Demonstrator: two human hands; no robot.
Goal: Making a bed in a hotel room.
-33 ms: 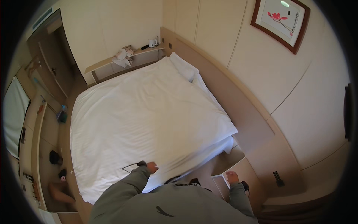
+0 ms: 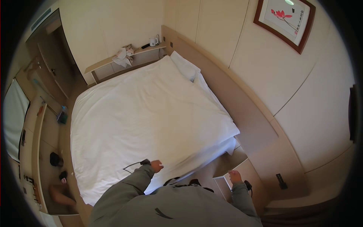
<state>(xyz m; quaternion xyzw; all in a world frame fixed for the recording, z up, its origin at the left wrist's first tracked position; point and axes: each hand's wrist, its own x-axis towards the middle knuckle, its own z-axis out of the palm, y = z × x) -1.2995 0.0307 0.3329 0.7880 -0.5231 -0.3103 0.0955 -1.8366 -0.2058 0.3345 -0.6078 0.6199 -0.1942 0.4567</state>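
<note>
A large white duvet (image 2: pixel 124 113) covers the bed, wrinkled on top and hanging over its sides. My left hand (image 2: pixel 156 166) is over the near part of the duvet, its fingers curled together. What they hold, if anything, is too small to make out. A dark device with a thin black loop (image 2: pixel 145 162) sits at that wrist. Above the small wooden bedside cabinet (image 2: pixel 252 174), to the right of the bed, is my right hand (image 2: pixel 235 176), fingers bent inward and nothing visible in them. Another dark device (image 2: pixel 247 185) is on the right wrist. Grey sleeves cover both arms.
White pillows (image 2: pixel 185 66) lie against the wooden headboard (image 2: pixel 223 90). A far shelf (image 2: pixel 100 66) bears crumpled cloth (image 2: pixel 124 56) and a white kettle (image 2: pixel 152 42). Along the left runs a long desk (image 2: pixel 38 151), with a brown chair (image 2: pixel 60 195) beside it. A door (image 2: pixel 53 70) stands at the far left.
My left hand is slightly farther right and forward over the duvet. The right hand has shifted a little forward. The whole view has moved very slightly.
</note>
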